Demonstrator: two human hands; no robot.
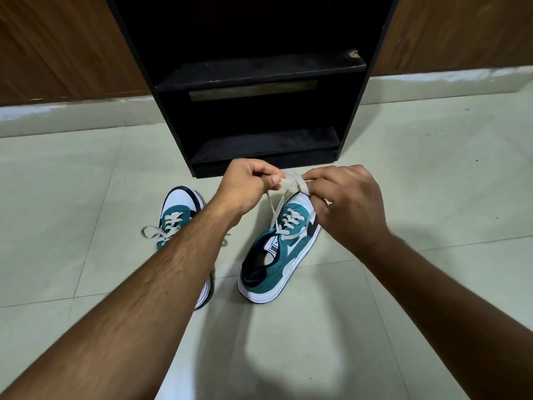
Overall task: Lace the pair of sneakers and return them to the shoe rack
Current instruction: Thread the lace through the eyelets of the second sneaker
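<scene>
Two teal, white and black sneakers stand on the floor tiles, toes toward the rack. The right sneaker [281, 255] has its cream lace [278, 206] pulled up from the top eyelets. My left hand [248, 186] pinches one lace end and my right hand [346, 203] pinches the other, the two meeting above the toe. The left sneaker [176, 215] lies partly under my left forearm, with a loose lace end trailing off to its left side.
A black shoe rack [259, 73] with a lower shelf [268, 145] stands right behind the sneakers. Brown wooden panels flank it along the wall. Pale floor tiles [72, 197] spread out on both sides.
</scene>
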